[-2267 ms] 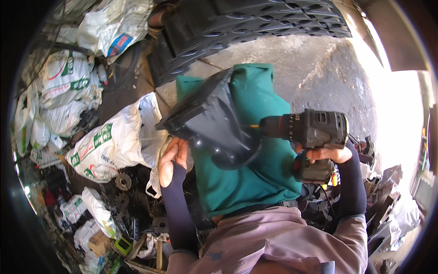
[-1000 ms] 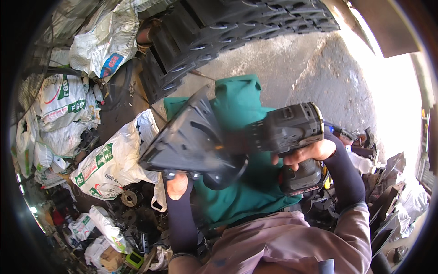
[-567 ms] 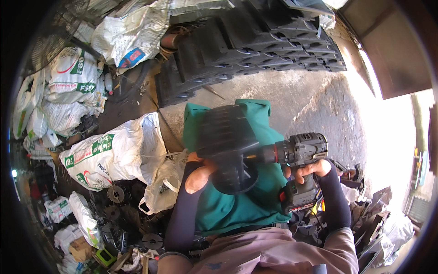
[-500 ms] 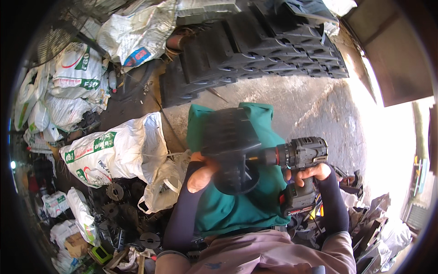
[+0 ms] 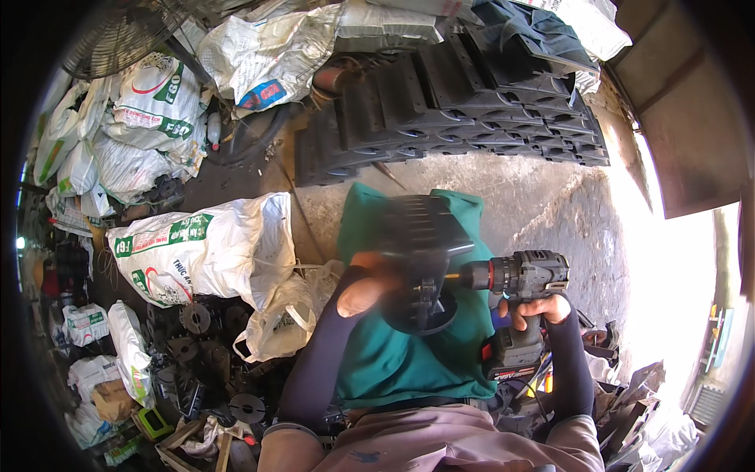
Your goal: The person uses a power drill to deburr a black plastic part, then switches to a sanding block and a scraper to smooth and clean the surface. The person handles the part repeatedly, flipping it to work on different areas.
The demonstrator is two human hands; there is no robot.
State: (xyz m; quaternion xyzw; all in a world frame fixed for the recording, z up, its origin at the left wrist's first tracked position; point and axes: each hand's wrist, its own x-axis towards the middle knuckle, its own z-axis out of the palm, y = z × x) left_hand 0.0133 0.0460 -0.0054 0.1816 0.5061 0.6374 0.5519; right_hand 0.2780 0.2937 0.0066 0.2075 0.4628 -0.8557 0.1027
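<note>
Over my lap, which is covered by a green cloth (image 5: 370, 362), my left hand (image 5: 366, 287) grips a black plastic part (image 5: 429, 228) with a boxy top and a round lower end. The part and my left fingers are smeared by motion, and some fingers are hidden behind it. My right hand (image 5: 539, 311) is wrapped round the handle of a black cordless drill (image 5: 539, 271). The drill lies level and points left. Its gold-coloured bit (image 5: 451, 276) reaches close to the part's side; whether the tip touches it I cannot tell.
Stacked black plastic panels (image 5: 448, 102) stand ahead on the concrete floor (image 5: 566, 197). A white woven sack (image 5: 197, 248) lies at left, near several dark round parts (image 5: 195, 318). More sacks (image 5: 153, 102) and a fan (image 5: 118, 39) fill the far left. Scrap (image 5: 629, 409) lies at the lower right.
The whole view has shifted slightly. The black part has turned in my left hand, and more of the drill bit shows between the chuck and the part. My right hand keeps its hold.
</note>
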